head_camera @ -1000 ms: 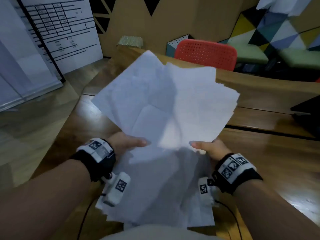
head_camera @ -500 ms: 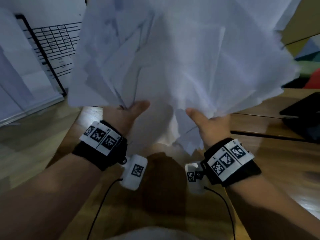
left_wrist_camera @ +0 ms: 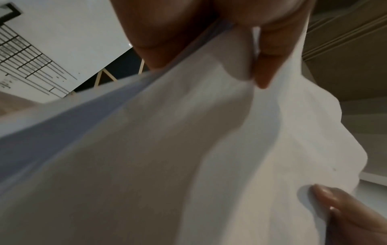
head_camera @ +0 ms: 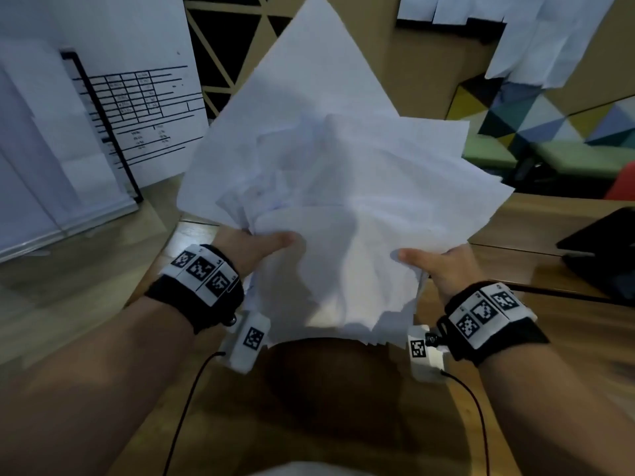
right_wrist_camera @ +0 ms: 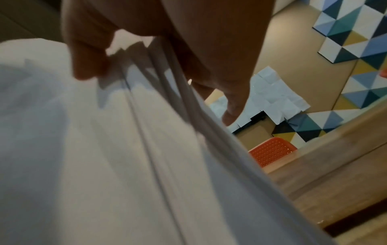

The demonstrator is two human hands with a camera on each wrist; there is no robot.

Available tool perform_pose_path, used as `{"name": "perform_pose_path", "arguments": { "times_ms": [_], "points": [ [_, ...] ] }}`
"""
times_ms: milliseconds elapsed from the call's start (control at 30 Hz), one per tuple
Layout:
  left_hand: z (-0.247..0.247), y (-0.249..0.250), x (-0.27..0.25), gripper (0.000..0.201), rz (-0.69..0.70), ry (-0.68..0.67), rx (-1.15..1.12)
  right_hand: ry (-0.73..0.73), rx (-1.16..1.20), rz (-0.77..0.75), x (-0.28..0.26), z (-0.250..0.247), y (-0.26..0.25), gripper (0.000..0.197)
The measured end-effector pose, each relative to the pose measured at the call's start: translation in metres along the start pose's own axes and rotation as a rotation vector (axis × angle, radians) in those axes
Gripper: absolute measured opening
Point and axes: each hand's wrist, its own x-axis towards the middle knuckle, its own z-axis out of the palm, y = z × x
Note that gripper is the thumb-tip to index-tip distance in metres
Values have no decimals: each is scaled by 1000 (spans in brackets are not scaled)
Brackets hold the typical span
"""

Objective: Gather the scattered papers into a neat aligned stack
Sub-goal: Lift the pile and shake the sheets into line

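A loose, uneven bundle of white papers (head_camera: 343, 207) stands nearly upright in the air above the wooden table (head_camera: 343, 407), corners sticking out at different angles. My left hand (head_camera: 254, 249) grips its lower left edge, thumb in front. My right hand (head_camera: 436, 266) grips the lower right edge, thumb laid across the front sheet. In the left wrist view the papers (left_wrist_camera: 188, 149) fill the frame, pinched under my left hand (left_wrist_camera: 247, 49); the right thumb shows at the lower right. The right wrist view shows the sheet edges (right_wrist_camera: 159, 132) fanned out under my right hand (right_wrist_camera: 146, 54).
A dark laptop (head_camera: 598, 255) lies on the table at the right. A whiteboard (head_camera: 137, 104) with a printed grid leans at the left. A red chair (right_wrist_camera: 270, 151) stands beyond the table's far edge. Sheets hang on the far wall (head_camera: 536, 39).
The bundle was lifted off the table and raised high in front of the camera, then came down somewhat. Both hands kept their hold on its lower edges throughout.
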Motion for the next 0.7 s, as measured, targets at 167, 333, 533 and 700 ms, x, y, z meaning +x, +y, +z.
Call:
{"name": "perform_pose_path", "arguments": {
  "times_ms": [167, 333, 533, 700],
  "points": [
    [-14, 0, 4, 24, 110, -21, -184, 8, 17, 35, 3, -8, 1, 37],
    [-12, 8, 2, 46, 52, 1, -114, -90, 113, -48, -5, 6, -6, 26],
    [-4, 5, -6, 66, 42, 137, -177, 122, 190, -124, -16, 23, -21, 24],
    [3, -16, -5, 70, -9, 39, -18, 93, 124, -38, -15, 24, -1, 46]
  ]
}}
